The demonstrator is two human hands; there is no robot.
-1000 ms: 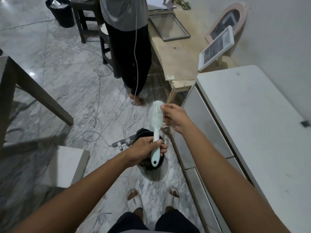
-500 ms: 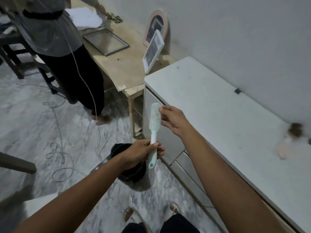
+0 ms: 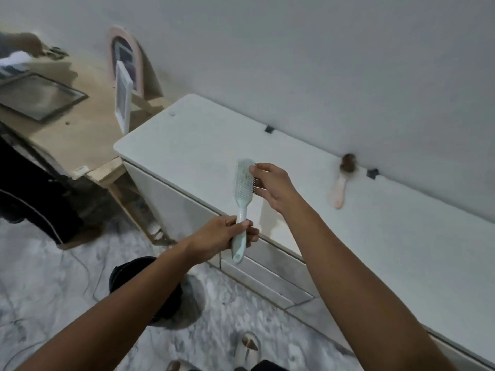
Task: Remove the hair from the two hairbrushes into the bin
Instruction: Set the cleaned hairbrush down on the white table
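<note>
My left hand point(image 3: 222, 236) grips the handle of a pale mint hairbrush point(image 3: 242, 207), held upright over the front edge of the white cabinet point(image 3: 375, 236). My right hand point(image 3: 270, 187) rests its fingertips on the bristles at the brush head; whether it pinches any hair I cannot tell. A pink hairbrush point(image 3: 341, 183) with a brown clump of hair on its head lies on the cabinet top against the wall. The black bin point(image 3: 126, 274) stands on the floor below, partly hidden by my left forearm.
A wooden table point(image 3: 80, 140) stands left of the cabinet with a white frame point(image 3: 123, 99), an arched pink mirror point(image 3: 126, 52) and a dark tray point(image 3: 37, 96). Another person point(image 3: 32, 199) stands at far left. Cables trail over the marble floor. My sandalled feet point(image 3: 247, 349) are at the bottom.
My view has swung right and up, bringing the cabinet top and the pink hairbrush into sight. Both hands have kept their hold on the mint brush, now over the cabinet edge rather than the bin.
</note>
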